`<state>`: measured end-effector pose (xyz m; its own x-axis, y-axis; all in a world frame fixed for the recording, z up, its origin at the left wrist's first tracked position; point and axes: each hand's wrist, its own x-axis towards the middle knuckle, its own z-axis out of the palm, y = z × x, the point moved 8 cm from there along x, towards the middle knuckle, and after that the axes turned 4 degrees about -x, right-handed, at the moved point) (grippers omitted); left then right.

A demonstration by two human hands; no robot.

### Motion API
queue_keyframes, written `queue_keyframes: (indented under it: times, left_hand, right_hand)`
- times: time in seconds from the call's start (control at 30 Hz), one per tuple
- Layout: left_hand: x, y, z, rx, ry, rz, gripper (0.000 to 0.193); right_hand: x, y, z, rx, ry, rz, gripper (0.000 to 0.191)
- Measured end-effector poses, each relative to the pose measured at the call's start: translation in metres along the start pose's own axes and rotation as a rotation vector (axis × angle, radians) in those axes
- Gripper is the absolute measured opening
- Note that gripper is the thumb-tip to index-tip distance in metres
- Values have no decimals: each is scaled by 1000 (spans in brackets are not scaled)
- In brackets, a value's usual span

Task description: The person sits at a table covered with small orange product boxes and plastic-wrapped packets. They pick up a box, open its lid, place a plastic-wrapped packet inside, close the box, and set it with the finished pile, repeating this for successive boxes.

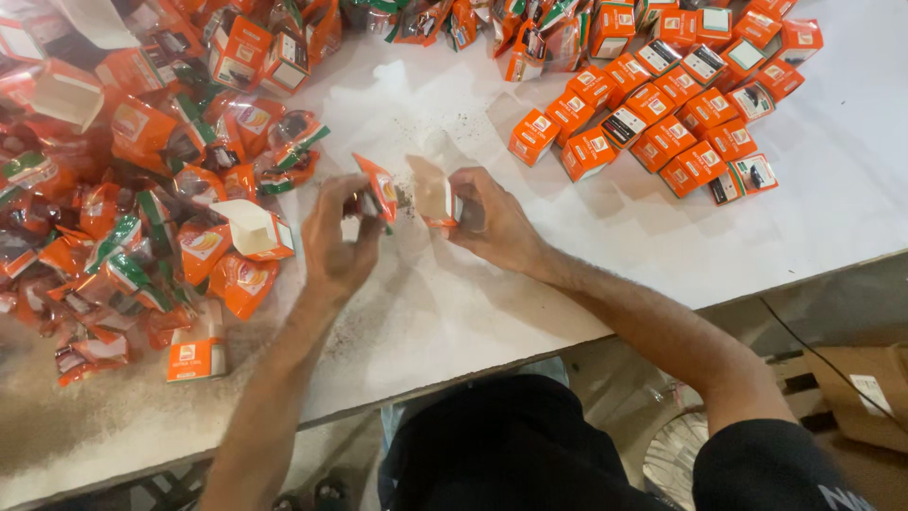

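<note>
My left hand [333,241] pinches a small orange plastic pouch [378,187] with a dark part inside, held just above the white table [586,227]. My right hand [492,220] grips a small orange cardboard box [437,197] with its flap open, the open end turned toward the pouch. The pouch and the box are a few centimetres apart near the middle of the table.
A big heap of orange-and-green pouches [123,189] and open boxes [253,230] lies at the left. Several closed orange boxes [662,114] stand in rows at the upper right. The table's front edge runs diagonally below my arms; a brown carton [865,393] sits on the floor at right.
</note>
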<state>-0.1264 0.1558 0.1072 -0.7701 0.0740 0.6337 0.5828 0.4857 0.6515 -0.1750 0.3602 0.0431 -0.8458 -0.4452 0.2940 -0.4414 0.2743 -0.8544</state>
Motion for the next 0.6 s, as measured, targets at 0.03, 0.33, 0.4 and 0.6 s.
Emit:
queue_keyframes:
  times: [0.03, 0.33, 0.4, 0.6]
  left_hand:
    - [-6, 14, 5, 0, 4, 100, 49]
    - [-5, 34, 47, 218, -190, 340, 55]
    - [-4, 34, 51, 209, -210, 295, 45]
    - [4, 21, 64, 335, -103, 100, 20]
  right_hand:
    - [1, 1, -1, -40, 9, 30, 62]
    - [0, -5, -2, -156, -25, -9, 52]
    - [0, -6, -1, -161, -15, -54, 54]
    - [-3, -3, 0, -215, -12, -59, 58]
